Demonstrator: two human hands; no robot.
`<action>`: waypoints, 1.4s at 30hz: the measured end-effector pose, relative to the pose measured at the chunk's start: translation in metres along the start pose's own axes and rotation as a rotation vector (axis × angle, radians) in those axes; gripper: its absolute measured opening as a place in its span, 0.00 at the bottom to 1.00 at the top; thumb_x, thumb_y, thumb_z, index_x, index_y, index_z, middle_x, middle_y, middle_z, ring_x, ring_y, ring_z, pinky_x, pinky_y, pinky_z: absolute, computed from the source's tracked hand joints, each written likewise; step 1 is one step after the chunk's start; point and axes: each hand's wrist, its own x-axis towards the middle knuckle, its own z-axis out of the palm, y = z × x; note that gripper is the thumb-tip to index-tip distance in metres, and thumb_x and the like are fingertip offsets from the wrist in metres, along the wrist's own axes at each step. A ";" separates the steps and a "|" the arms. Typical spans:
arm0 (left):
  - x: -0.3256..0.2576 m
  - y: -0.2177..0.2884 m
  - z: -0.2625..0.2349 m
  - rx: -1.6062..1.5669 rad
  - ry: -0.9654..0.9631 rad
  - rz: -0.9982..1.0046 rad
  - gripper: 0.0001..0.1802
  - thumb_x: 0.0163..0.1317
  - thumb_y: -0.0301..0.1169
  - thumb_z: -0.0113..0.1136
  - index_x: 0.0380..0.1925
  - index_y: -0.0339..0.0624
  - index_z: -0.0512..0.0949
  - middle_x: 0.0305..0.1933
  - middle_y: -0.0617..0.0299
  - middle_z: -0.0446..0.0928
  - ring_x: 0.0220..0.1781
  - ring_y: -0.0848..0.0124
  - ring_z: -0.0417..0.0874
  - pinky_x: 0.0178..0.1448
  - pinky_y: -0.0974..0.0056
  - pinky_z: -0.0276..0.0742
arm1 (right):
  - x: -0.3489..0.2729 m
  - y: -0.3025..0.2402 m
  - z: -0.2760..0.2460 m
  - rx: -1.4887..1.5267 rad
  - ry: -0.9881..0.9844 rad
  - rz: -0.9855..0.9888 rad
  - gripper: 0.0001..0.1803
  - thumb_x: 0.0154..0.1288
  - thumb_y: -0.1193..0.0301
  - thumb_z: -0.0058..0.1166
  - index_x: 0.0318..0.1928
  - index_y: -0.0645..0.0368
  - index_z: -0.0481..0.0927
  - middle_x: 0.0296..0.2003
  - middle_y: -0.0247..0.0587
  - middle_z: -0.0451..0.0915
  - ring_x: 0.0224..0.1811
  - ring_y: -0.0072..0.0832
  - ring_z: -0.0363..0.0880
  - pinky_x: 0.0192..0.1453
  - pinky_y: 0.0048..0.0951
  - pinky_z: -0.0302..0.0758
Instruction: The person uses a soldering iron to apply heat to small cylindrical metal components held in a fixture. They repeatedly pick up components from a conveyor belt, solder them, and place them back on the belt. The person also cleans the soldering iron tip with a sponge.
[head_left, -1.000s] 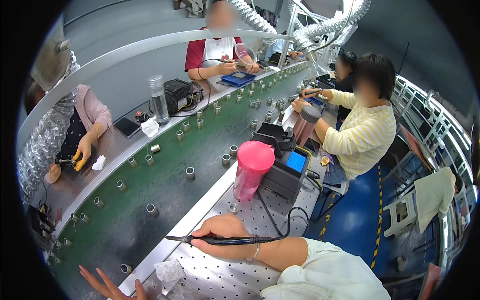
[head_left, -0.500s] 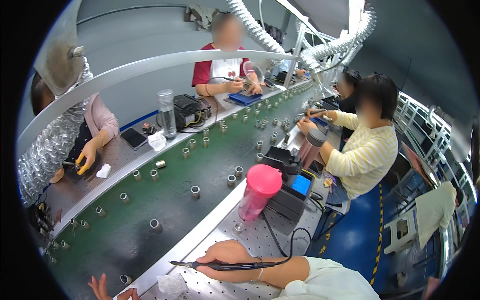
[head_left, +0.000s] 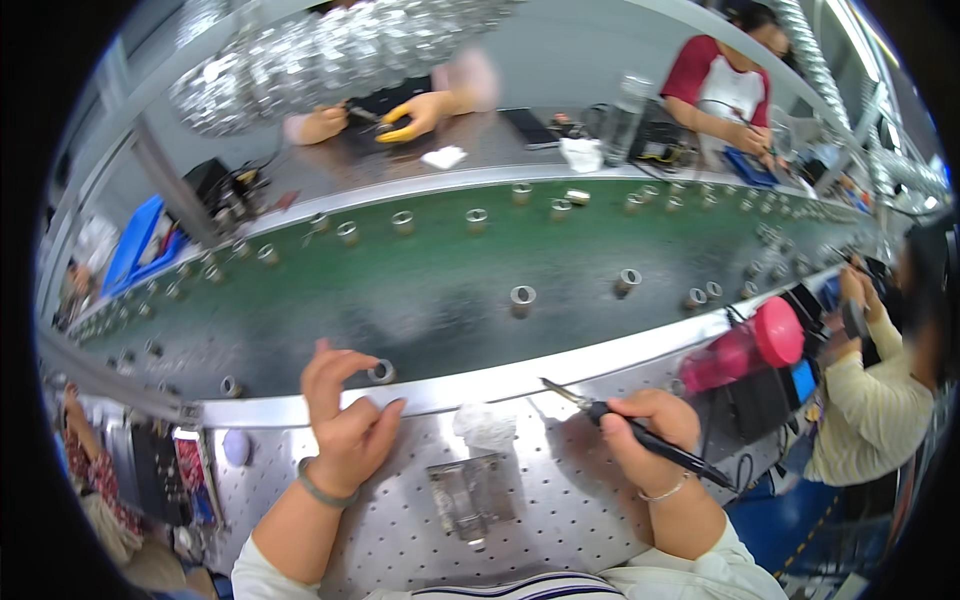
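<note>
My right hand [head_left: 655,438] grips a soldering iron [head_left: 697,463] like a pen. Its metal tip points up and left over the near metal rim of the belt. My left hand [head_left: 345,430] is raised at that rim with thumb and fingers apart. Its index finger reaches toward a small metal cylinder [head_left: 381,372] at the belt's near edge; whether they touch I cannot tell. Between my hands, a small metal fixture [head_left: 470,498] sits on the perforated bench [head_left: 400,545], with a crumpled white tissue [head_left: 484,427] just beyond it.
Several metal cylinders stand on the green belt [head_left: 450,310], one lying on its side [head_left: 577,197]. A pink-lidded cup [head_left: 745,345] and a black soldering station [head_left: 745,405] are at the right. Co-workers sit across the belt and at both sides. A silver duct [head_left: 330,60] hangs overhead.
The view has swung left, bringing my whole left hand into the picture as it reaches to a cylinder at the belt's edge. My right hand still holds the soldering iron.
</note>
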 end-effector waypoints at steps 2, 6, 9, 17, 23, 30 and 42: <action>0.000 0.000 0.002 -0.017 0.038 -0.009 0.17 0.40 0.20 0.67 0.11 0.38 0.64 0.42 0.50 0.73 0.46 0.54 0.72 0.53 0.49 0.68 | 0.000 -0.004 0.001 -0.002 -0.014 0.022 0.08 0.49 0.76 0.65 0.30 0.61 0.79 0.22 0.43 0.79 0.20 0.33 0.77 0.25 0.28 0.71; -0.010 0.004 0.004 -0.128 0.100 -0.194 0.20 0.41 0.15 0.67 0.12 0.39 0.61 0.29 0.54 0.69 0.29 0.62 0.71 0.29 0.62 0.65 | 0.000 -0.004 0.006 0.050 -0.021 0.058 0.08 0.49 0.76 0.65 0.30 0.62 0.79 0.22 0.43 0.80 0.21 0.33 0.78 0.26 0.28 0.71; -0.015 -0.004 0.008 -0.102 0.039 -0.084 0.22 0.43 0.13 0.65 0.12 0.41 0.59 0.20 0.56 0.65 0.20 0.63 0.66 0.21 0.64 0.57 | 0.000 -0.006 -0.001 -0.069 -0.009 -0.013 0.09 0.48 0.76 0.66 0.30 0.62 0.79 0.23 0.43 0.80 0.23 0.35 0.78 0.28 0.29 0.72; -0.010 -0.009 -0.007 -0.054 0.151 -0.188 0.13 0.45 0.20 0.68 0.27 0.40 0.71 0.26 0.56 0.73 0.27 0.60 0.73 0.32 0.60 0.67 | 0.004 -0.006 -0.005 0.006 -0.009 -0.103 0.10 0.47 0.76 0.66 0.30 0.60 0.78 0.22 0.43 0.80 0.20 0.33 0.77 0.24 0.28 0.70; 0.009 -0.004 -0.007 0.153 -0.043 -0.226 0.48 0.49 0.40 0.67 0.68 0.37 0.57 0.72 0.39 0.50 0.73 0.41 0.49 0.72 0.43 0.46 | 0.007 -0.015 -0.010 -0.032 -0.007 -0.064 0.10 0.47 0.74 0.67 0.30 0.61 0.79 0.21 0.43 0.80 0.19 0.34 0.77 0.24 0.29 0.69; -0.004 -0.006 -0.014 0.160 -0.113 -0.220 0.54 0.53 0.64 0.55 0.73 0.48 0.48 0.75 0.36 0.32 0.76 0.38 0.30 0.71 0.34 0.29 | 0.010 0.001 -0.016 -0.069 0.169 -0.015 0.09 0.47 0.76 0.66 0.29 0.62 0.79 0.22 0.42 0.81 0.21 0.33 0.79 0.26 0.28 0.72; 0.001 0.001 -0.017 0.178 -0.160 -0.204 0.56 0.56 0.67 0.48 0.73 0.41 0.41 0.75 0.38 0.40 0.77 0.40 0.37 0.72 0.37 0.25 | 0.014 0.007 -0.020 0.023 0.337 0.247 0.07 0.51 0.75 0.66 0.30 0.63 0.81 0.21 0.39 0.80 0.21 0.24 0.78 0.26 0.22 0.71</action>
